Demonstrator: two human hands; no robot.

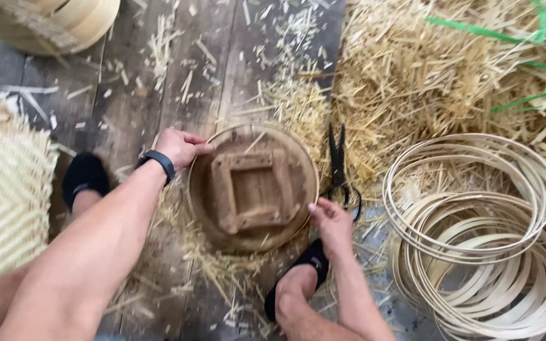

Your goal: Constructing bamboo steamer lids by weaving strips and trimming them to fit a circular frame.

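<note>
Littering dark floor planks [127,107], straw scraps [412,76] surround bamboo hoops [475,240].

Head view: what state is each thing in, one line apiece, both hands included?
Round wooden form: flat on the floor, a thin bamboo hoop around its rim.
Left hand: gripping the form's upper left edge.
Right hand: fingers on the form's right edge.
Black scissors: lying on the straw, blades shut, untouched.
Bamboo hoops: loosely piled at right.
Woven mat: lying flat at left.
Straw heap: loose, scattered.
</note>
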